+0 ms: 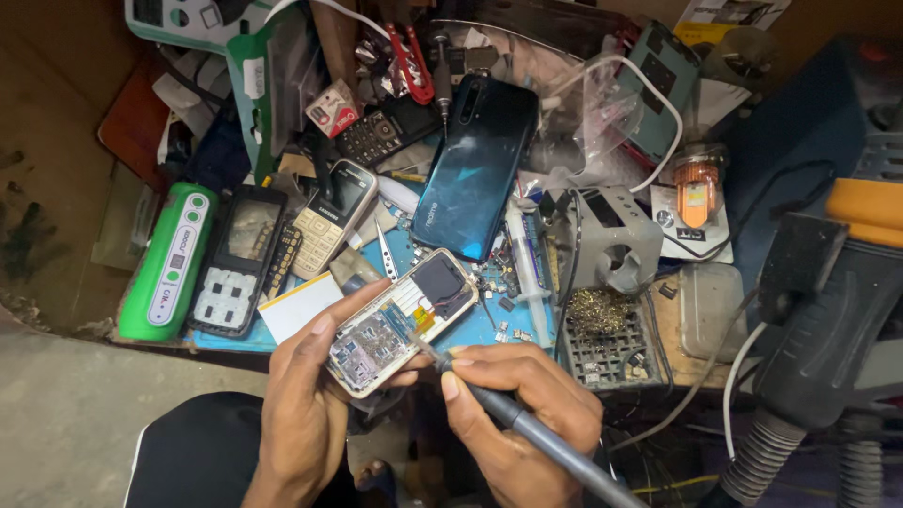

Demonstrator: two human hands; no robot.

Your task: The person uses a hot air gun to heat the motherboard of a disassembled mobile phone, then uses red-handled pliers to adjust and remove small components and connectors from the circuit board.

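Observation:
My left hand grips an opened keypad phone with its circuit board bared, tilted over the front edge of the bench. My right hand holds a grey soldering iron like a pen. The iron's tip touches the phone's board near its right edge, beside an orange ribbon part. The iron's handle runs down to the lower right.
A blue smartphone lies face down behind. To the left lie a cream keypad phone, a black phone frame and a green device. At the right are a brass-wool tip cleaner, a small fan, tweezers and a hose.

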